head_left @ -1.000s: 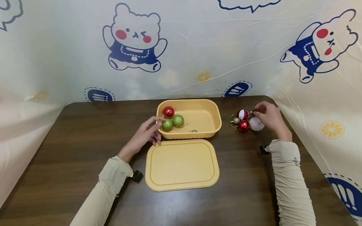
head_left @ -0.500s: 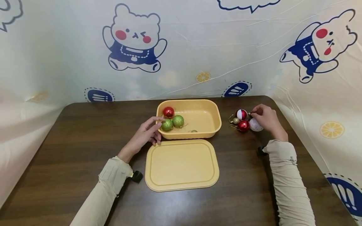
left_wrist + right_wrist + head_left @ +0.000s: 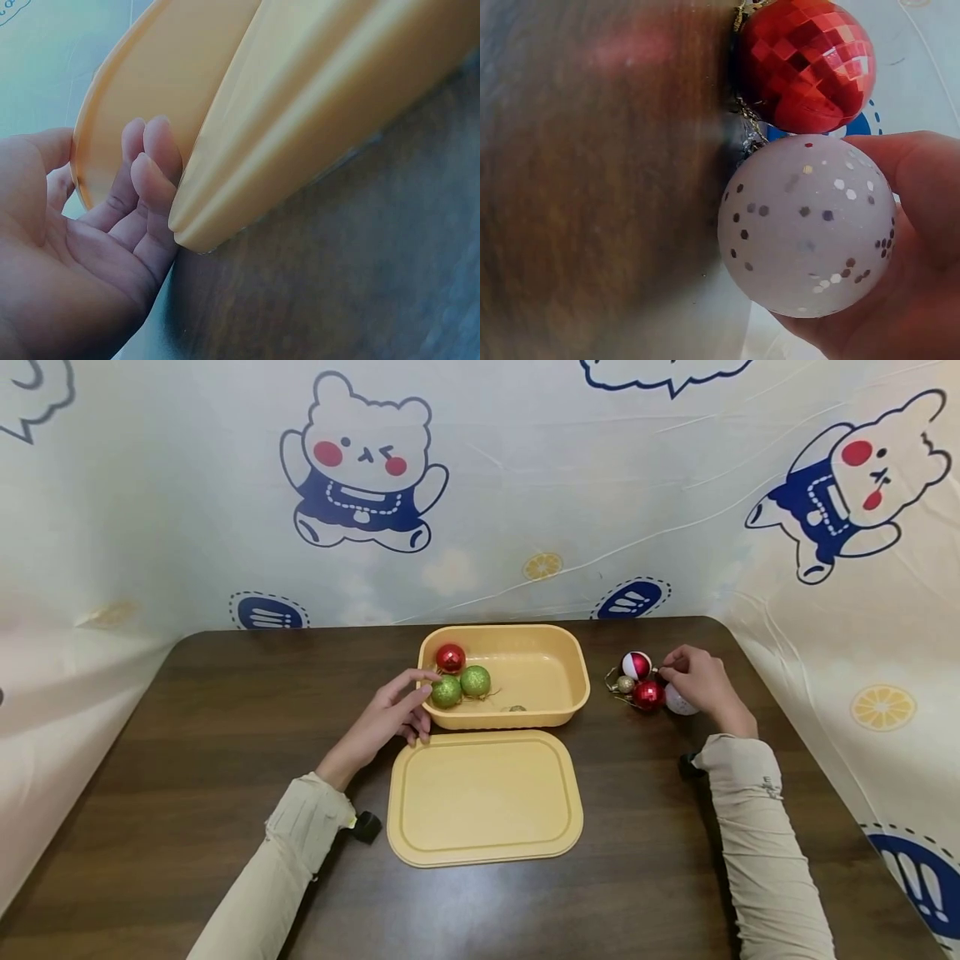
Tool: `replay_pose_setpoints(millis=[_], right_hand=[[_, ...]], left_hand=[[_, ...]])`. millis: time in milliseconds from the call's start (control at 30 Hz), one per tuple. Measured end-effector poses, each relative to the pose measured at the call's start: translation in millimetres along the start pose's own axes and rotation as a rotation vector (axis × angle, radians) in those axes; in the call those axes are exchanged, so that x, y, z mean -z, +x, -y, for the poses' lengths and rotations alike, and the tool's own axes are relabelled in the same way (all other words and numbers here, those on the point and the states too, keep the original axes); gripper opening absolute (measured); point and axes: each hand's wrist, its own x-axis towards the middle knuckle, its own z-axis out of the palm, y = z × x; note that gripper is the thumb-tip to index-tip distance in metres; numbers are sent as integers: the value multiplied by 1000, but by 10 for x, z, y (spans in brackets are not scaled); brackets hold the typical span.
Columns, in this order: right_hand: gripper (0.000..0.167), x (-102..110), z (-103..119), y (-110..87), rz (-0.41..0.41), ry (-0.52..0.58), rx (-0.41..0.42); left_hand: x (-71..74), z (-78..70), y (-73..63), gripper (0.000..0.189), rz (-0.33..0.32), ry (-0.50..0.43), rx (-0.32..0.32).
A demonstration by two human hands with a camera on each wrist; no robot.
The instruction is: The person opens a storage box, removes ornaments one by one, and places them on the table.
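A yellow plastic box [image 3: 540, 720] stands on the table, with two green glitter balls [image 3: 476, 681] and a red Christmas ball [image 3: 450, 657] inside. My left hand [image 3: 386, 714] grips its left end, index finger over the rim and other fingers against the outside. At the right, my right hand [image 3: 705, 685] pinches at the cap of a red-and-white Christmas ball [image 3: 636, 666]; the exact fingertip contact is small. Partly under that hand lies a white sequinned ball [image 3: 806, 225]. Touching it is a red faceted ball [image 3: 806, 67], beside a small gold ball [image 3: 626, 684].
Just in front of the box lies its flat yellow lid [image 3: 486, 797]. Something small and greenish [image 3: 513, 708] shows inside the box near the front wall. A printed cloth [image 3: 495, 493] hangs behind the dark wooden table [image 3: 247, 727].
My right hand has moved a little left and toward me. The red-and-white ball has shifted left and turned. The left hand and the box keep their places.
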Motion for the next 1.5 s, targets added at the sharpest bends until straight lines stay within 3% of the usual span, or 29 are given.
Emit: replay_pose_setpoints(millis=[333,567,867,1067,1233,1500], right_hand=[[26,81,17,-14,11,-18,-17],[27,144,153,-54,-17,7,6],[25,144,649,-86,-110,10,155],[22,5,1038,-145,-128,3,255],[20,-201,1312,-190,-95,-14,341],[23,-395,1585,-242,-16,-31,376]], left_hand=[[-10,-38,-5,40,1,-1,-4],[-13,-31,-10,41,2,-3,-1],[-1,6,7,40,-1,-1,2],[4,6,9,40,-3,0,11],[13,-2,-8,41,-8,0,9],[-11,-7,-4,41,0,-11,-1]])
